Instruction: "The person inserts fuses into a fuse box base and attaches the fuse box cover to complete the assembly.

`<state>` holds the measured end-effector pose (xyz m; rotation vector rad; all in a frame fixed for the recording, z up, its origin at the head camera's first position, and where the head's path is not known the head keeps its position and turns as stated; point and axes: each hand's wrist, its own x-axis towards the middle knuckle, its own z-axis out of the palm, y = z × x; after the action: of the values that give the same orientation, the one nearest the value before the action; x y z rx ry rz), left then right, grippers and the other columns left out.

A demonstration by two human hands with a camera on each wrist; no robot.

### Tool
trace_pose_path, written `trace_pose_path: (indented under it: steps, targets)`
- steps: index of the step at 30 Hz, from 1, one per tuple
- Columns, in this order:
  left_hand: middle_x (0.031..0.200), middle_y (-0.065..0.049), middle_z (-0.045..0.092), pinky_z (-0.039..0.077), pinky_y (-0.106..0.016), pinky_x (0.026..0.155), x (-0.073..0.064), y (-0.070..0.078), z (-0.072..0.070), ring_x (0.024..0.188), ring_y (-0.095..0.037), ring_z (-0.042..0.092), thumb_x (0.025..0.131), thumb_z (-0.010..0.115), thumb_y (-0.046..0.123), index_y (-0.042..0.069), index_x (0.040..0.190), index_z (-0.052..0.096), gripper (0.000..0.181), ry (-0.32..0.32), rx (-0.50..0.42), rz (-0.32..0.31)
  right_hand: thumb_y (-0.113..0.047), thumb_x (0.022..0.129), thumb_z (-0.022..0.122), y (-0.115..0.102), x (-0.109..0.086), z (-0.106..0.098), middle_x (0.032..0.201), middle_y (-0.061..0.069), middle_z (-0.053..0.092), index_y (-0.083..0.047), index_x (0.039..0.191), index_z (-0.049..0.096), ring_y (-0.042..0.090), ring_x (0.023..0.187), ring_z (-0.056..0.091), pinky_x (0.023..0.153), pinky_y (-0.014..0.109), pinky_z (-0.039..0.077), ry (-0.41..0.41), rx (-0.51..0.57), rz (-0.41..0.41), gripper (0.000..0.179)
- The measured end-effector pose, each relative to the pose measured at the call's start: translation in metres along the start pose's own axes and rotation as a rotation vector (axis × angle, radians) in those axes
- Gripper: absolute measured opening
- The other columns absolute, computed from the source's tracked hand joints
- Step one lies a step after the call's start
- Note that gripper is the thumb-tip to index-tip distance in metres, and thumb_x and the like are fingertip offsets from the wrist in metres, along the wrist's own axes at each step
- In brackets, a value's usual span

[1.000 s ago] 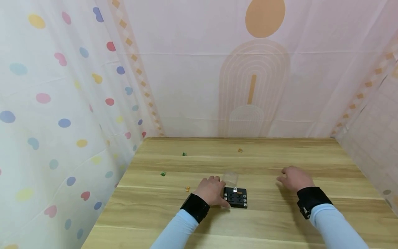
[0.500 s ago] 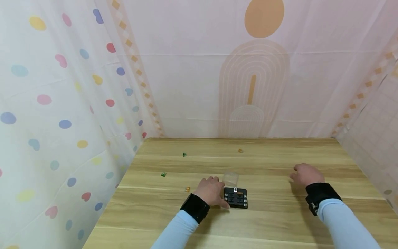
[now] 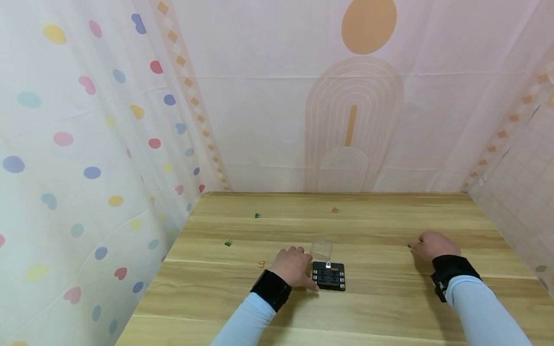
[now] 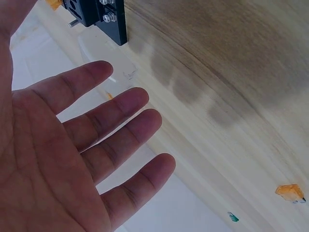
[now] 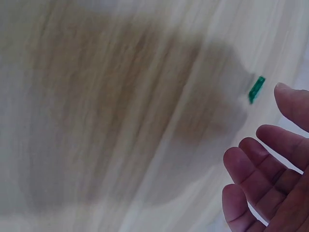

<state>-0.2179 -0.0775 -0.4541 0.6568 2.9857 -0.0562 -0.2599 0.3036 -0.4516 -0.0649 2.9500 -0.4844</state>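
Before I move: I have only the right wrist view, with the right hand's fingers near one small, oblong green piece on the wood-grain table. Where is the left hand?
Observer: In the head view, the left hand is at the left edge of a black, nearly square block with metal screws; I can't tell whether they touch.

Operator: None of that shows here. Is there a cover on that block?

Observer: Not on top of it: the clear plastic cover is just beyond the block's far edge.
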Motion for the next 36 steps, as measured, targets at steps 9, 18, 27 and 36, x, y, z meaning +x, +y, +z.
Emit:
trace_pose_path:
  steps: [9, 18, 27, 36]
  targets:
    - [0.107, -0.002, 0.066, 0.050, -0.040, 0.084, -0.001, 0.000, 0.000, 0.101, -0.022, 0.060, 0.062, 0.084, 0.065, 0.017, 0.121, 0.070, 0.077, -0.020, -0.011, -0.007, -0.028, 0.094, 0.064, 0.003, 0.004, 0.009, 0.091, 0.023, 0.067, 0.009, 0.097, 0.068, 0.027, 0.073, 0.060, 0.067, 0.047, 0.051, -0.005, -0.005, 0.007, 0.038]
    - [0.101, 0.000, 0.066, 0.050, -0.038, 0.081, -0.002, 0.002, -0.001, 0.095, -0.019, 0.059, 0.061, 0.084, 0.066, 0.017, 0.117, 0.072, 0.075, -0.018, -0.017, 0.000, -0.025, 0.094, 0.064, -0.001, 0.005, 0.016, 0.068, 0.006, 0.058, -0.004, 0.073, 0.065, 0.021, 0.061, 0.051, 0.056, 0.037, 0.044, 0.071, -0.012, 0.039, 0.030]
    - [0.103, -0.001, 0.066, 0.050, -0.038, 0.083, -0.002, 0.004, -0.002, 0.096, -0.020, 0.060, 0.061, 0.085, 0.065, 0.018, 0.118, 0.072, 0.075, -0.024, -0.023, -0.001, -0.019, 0.093, 0.064, -0.002, 0.003, 0.015, 0.076, 0.013, 0.066, 0.001, 0.082, 0.069, 0.023, 0.065, 0.056, 0.059, 0.042, 0.048, 0.106, -0.059, 0.039, 0.023]
    - [0.101, 0.000, 0.066, 0.049, -0.038, 0.082, -0.001, 0.003, -0.002, 0.095, -0.020, 0.059, 0.061, 0.085, 0.065, 0.017, 0.117, 0.072, 0.075, -0.032, -0.034, -0.002, -0.013, 0.091, 0.066, 0.001, 0.005, 0.021, 0.088, 0.021, 0.070, 0.004, 0.090, 0.073, 0.034, 0.075, 0.065, 0.063, 0.048, 0.052, 0.147, -0.063, 0.015, 0.018]
